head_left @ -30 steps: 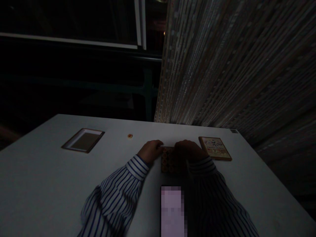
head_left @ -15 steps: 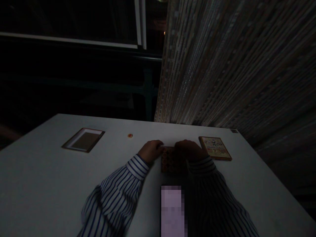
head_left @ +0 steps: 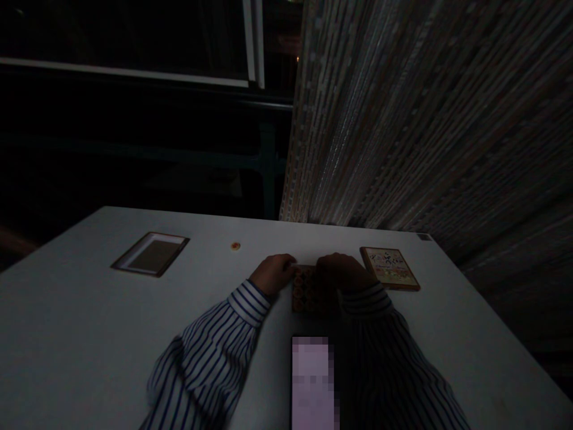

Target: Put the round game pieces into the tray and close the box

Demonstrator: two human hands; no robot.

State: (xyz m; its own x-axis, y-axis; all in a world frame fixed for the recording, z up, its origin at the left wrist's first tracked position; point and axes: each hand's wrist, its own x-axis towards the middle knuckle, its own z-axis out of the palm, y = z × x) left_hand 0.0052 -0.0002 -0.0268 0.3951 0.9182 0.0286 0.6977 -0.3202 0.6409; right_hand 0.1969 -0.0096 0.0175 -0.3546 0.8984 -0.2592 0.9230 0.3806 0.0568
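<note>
A small dark box of round Chinese chess pieces (head_left: pixel 305 291) lies on the table in front of me, with the pieces in rows. My left hand (head_left: pixel 274 273) is curled at its far left corner, with thumb and fingertips closed against the edge. Bent over its far right part, my right hand (head_left: pixel 342 272) covers some of the pieces; its fingertips are in shadow and partly hidden. One loose chess piece (head_left: pixel 235 246) lies farther off to the left. Right of my right hand rests a flat box lid (head_left: pixel 390 269) with printed characters.
An open shallow tray (head_left: pixel 151 273) with a brown inside sits at the left on the white table (head_left: pixel 80 334). A phone (head_left: pixel 312 382) with a lit, blurred screen lies near me. A string curtain (head_left: pixel 380 119) hangs behind the table's far edge. The room is dim.
</note>
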